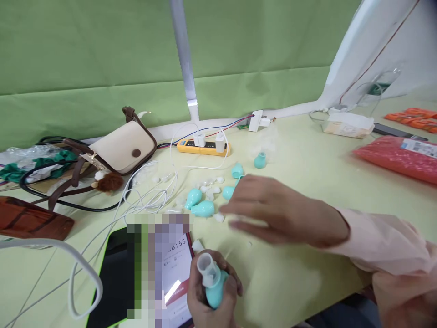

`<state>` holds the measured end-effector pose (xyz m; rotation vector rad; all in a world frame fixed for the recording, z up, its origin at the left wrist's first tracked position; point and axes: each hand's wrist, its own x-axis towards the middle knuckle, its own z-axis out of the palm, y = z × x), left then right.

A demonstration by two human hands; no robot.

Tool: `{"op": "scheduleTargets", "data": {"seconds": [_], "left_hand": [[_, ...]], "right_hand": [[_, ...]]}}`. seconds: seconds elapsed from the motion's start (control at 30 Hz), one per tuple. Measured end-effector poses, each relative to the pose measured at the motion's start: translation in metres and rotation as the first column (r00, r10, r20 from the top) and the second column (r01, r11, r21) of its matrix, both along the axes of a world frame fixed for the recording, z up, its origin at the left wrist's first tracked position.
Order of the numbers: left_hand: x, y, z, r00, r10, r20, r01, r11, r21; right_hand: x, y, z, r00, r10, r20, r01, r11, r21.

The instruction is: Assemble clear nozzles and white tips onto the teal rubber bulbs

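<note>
A teal squeeze bulb [215, 291] with a translucent nozzle [205, 266] at its mouth is wrapped in the fingers of my left hand [213, 291], low in the head view. My right hand [273, 209] reaches across the middle, fingers stretched out and somewhat blurred, and I see nothing held in it. Close to its fingertips is a small white piece [219, 217] on the table. Teal bulbs lie just beyond, among them one bulb [203, 209] on its side and another bulb [237, 171], with several small white pieces [209, 193] between them. My right hand partly covers one bulb.
Left of my left hand are a phone [175, 273] and a black tablet-like device [116, 273]. White cables [150, 196] run toward a yellow power strip [184, 147]. A cream handbag [121, 143] stands at the left, a red package [399, 157] at the right.
</note>
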<state>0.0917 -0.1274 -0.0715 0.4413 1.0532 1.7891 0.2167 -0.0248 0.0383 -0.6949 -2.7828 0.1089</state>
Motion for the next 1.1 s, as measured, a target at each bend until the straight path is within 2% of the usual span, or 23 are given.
{"op": "scheduleTargets", "data": {"seconds": [0.03,0.07,0.1,0.2,0.27,0.47,0.63,0.83,1.0,1.1], "left_hand": [[-0.001,0.001,0.004,1.000,-0.019,0.016,0.020,1.000,-0.004],[-0.001,0.001,0.007,0.998,-0.043,0.042,0.044,0.999,-0.012],[-0.001,0.002,0.010,0.995,-0.065,0.070,0.067,0.998,-0.023],[-0.001,0.001,0.014,0.985,-0.109,0.133,0.116,0.992,-0.042],[-0.001,0.001,0.014,0.981,-0.122,0.150,0.130,0.991,-0.043],[-0.008,0.001,0.015,0.945,-0.179,0.273,0.196,0.980,-0.033],[-0.007,0.006,0.017,0.961,-0.052,0.272,0.087,0.989,-0.118],[-0.004,0.008,0.017,0.958,-0.002,0.287,0.060,0.979,-0.195],[0.000,0.007,0.017,0.979,0.040,0.202,0.008,0.973,-0.229],[0.005,0.002,0.016,0.993,0.107,0.043,-0.099,0.981,-0.167]], "right_hand": [[0.000,0.012,-0.007,0.992,-0.080,0.099,0.081,0.997,-0.001],[0.001,0.023,-0.017,0.970,-0.103,0.218,0.113,0.993,-0.036],[0.002,0.034,-0.027,0.961,-0.083,0.264,0.103,0.993,-0.063],[0.007,0.054,-0.053,0.948,-0.086,0.307,0.122,0.988,-0.100],[0.008,0.058,-0.061,0.944,-0.091,0.319,0.135,0.984,-0.118],[0.005,0.059,-0.062,0.937,-0.085,0.339,0.153,0.971,-0.182],[0.007,0.057,-0.061,0.942,-0.060,0.329,0.141,0.963,-0.228],[0.008,0.053,-0.065,0.949,-0.047,0.310,0.127,0.962,-0.243],[0.007,0.054,-0.069,0.971,-0.084,0.225,0.137,0.964,-0.228],[0.005,0.048,-0.057,0.987,-0.125,0.099,0.146,0.958,-0.247]]}}
